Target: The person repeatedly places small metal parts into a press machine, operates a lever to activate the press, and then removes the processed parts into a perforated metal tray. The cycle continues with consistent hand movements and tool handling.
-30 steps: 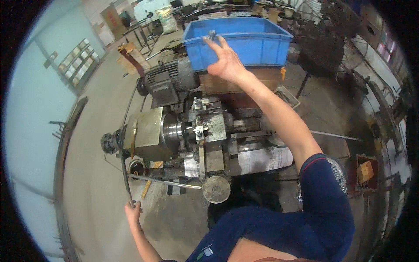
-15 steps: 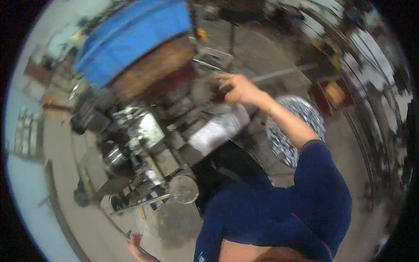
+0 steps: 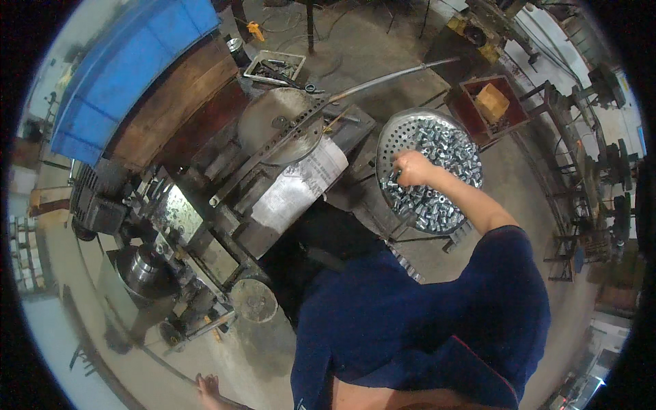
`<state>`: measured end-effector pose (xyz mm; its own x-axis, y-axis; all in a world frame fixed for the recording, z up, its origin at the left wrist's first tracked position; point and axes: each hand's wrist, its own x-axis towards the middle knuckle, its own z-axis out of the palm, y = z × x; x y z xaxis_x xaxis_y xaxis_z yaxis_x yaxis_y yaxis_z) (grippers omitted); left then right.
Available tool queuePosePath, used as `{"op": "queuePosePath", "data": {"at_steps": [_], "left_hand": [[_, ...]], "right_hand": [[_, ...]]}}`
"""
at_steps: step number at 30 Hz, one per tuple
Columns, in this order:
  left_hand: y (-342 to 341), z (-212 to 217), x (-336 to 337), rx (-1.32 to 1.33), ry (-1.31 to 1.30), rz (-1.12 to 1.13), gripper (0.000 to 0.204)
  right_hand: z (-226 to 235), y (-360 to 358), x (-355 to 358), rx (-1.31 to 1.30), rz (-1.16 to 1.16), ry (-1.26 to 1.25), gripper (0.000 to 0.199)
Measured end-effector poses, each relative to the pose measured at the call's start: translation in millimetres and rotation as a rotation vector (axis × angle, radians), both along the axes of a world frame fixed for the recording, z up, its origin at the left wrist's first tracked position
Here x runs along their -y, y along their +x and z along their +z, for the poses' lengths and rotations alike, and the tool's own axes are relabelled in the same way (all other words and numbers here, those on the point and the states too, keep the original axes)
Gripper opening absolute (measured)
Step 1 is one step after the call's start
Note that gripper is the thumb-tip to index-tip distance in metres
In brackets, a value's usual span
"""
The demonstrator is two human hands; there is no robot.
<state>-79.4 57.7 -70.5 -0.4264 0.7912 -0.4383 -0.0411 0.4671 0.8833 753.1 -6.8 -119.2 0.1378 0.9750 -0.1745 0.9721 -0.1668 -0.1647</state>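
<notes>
My right hand (image 3: 414, 169) is in a round perforated metal tray (image 3: 394, 137), over a heap of small silvery metal cylinders (image 3: 441, 195). Its fingers are bunched together and point down at the pieces near the tray's left side; what they grip, if anything, is hidden. Far down at the lower left, my left hand (image 3: 207, 387) shows small, with its fingers apart and no object visible in it. A dark cable or edge line passes close to that hand.
A machine with a long perforated bar (image 3: 273, 142) and a round disc (image 3: 256, 123) stands ahead. White printed sheet (image 3: 301, 184) covers its near part. A blue panel (image 3: 137, 75) rises at left. Beyond are a parts tray (image 3: 297, 63) and a reddish box (image 3: 471, 102).
My right hand has come from beside the machine, moving right and down into the tray of metal pieces. The view has shifted. My left hand stays at the lower left.
</notes>
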Motion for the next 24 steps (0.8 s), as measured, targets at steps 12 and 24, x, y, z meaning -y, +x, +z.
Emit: {"op": "queuePosePath", "data": {"at_steps": [12, 24], "left_hand": [[2, 1, 14, -0.059, 0.058, -0.006, 0.047], [28, 16, 13, -0.132, 0.119, -0.051, 0.041]], "right_hand": [[-52, 9, -9, -0.010, 0.004, -0.045, 0.023], [75, -36, -93, -1.284, -0.110, 0.069, 0.040]]}}
